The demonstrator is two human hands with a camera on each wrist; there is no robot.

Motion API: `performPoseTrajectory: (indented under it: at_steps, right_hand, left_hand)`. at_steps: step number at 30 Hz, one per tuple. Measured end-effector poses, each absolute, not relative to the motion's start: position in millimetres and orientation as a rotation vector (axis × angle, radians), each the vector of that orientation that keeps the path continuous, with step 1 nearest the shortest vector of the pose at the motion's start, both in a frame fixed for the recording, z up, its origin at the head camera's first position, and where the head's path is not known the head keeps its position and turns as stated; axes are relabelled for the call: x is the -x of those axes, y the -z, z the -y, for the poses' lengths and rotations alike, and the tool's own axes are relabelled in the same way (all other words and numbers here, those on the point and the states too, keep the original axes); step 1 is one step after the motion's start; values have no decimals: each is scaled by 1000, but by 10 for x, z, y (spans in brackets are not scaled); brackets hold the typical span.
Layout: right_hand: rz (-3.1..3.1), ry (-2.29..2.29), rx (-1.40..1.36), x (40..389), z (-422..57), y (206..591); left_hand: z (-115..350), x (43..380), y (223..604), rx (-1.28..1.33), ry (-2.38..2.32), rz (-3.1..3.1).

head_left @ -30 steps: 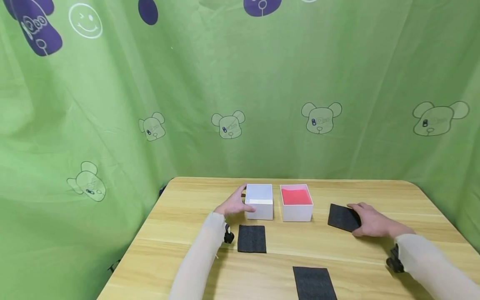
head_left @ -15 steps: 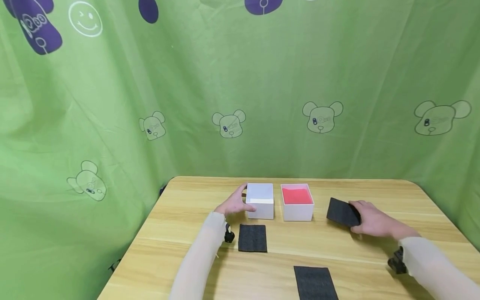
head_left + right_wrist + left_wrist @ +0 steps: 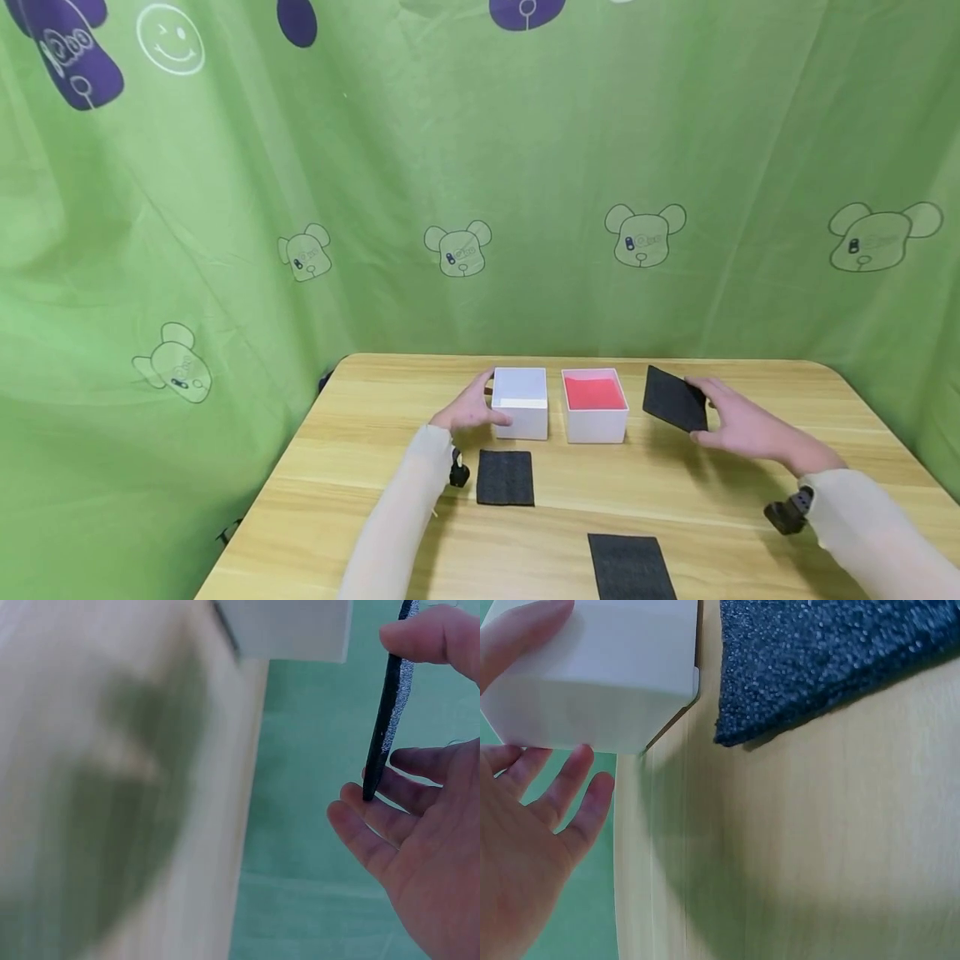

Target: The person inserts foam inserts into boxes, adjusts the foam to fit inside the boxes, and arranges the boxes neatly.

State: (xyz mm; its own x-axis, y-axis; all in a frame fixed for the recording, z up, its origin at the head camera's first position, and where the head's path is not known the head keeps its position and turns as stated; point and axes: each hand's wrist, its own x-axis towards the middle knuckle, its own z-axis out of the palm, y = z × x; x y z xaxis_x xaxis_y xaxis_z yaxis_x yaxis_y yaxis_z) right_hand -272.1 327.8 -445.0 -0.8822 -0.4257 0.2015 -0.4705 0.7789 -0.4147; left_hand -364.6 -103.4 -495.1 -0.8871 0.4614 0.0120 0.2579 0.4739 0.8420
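My left hand point(image 3: 467, 408) grips a small white open-topped box point(image 3: 521, 423) at its left side, thumb on the front wall and fingers behind. The box stands on the table. In the left wrist view, the fingertips lie right at the box's lower edge. Beside it is a second white box point(image 3: 596, 427) with a red layer point(image 3: 592, 393) inside. My right hand point(image 3: 750, 432) pinches a thin black square pad point(image 3: 675, 400) between thumb and fingers, tilted and raised over the table. From the right wrist view the pad point(image 3: 388, 712) shows edge-on, with a speckled grey side.
A black square pad point(image 3: 506, 477) lies flat in front of the left box. Another black pad point(image 3: 632, 567) is at the near edge of the head view, partly cut off. The wooden table point(image 3: 360, 483) ends at a green printed curtain point(image 3: 525, 308).
My right hand has lifted the black pad off the table and moved it up and slightly left, tilting it more upright. The left hand and both boxes have stayed in place.
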Motion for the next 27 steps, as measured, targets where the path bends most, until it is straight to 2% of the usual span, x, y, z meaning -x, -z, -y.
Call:
performPoseTrajectory:
  at_steps: [27]
  right_hand:
    - [2858, -566, -914, 2927, -2418, 4035]
  left_hand:
    - [1074, 3686, 5010, -573, -1495, -2355]
